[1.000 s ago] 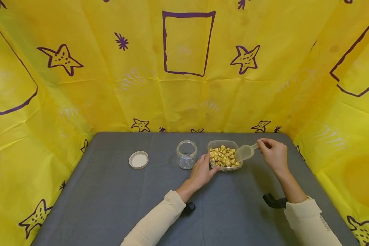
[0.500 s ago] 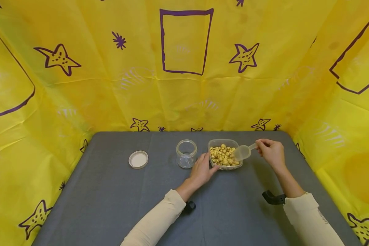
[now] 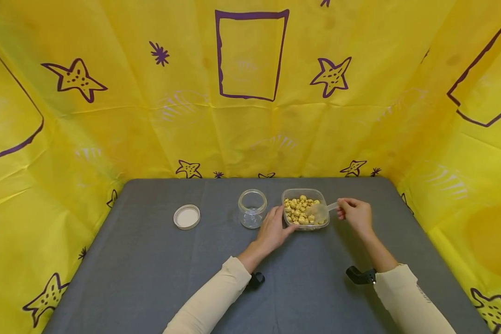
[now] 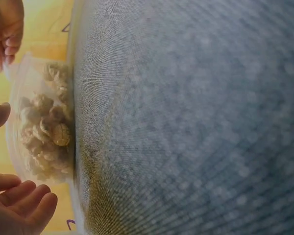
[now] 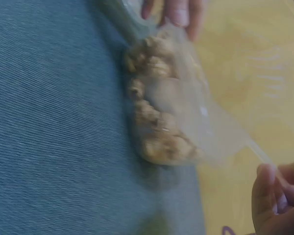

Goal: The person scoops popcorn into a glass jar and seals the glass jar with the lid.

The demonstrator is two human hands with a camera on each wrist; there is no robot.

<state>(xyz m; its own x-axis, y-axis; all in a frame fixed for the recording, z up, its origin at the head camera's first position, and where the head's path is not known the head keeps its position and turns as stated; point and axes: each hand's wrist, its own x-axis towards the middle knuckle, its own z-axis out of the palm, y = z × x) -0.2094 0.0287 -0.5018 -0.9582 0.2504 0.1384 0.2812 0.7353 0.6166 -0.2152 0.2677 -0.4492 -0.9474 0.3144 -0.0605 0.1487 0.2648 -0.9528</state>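
Fingers (image 3: 277,214) of the left hand (image 3: 270,230) lie relaxed against the left end and near corner of the tub (image 3: 304,192), seemingly steadying it; those of the right hand (image 3: 357,218) pinch the scoop (image 3: 319,212) by its handle. Since a second ago that hand has shifted left, taking the scoop deeper into the popcorn (image 3: 297,214), so scooping looks under way. Popcorn partly fills the clear tub on the worktop (image 3: 150,269). Just left stands the uncapped jar (image 3: 252,211), nothing visible inside; farther left, a lid (image 3: 187,216). Behind hangs yellow sheeting (image 3: 250,134).
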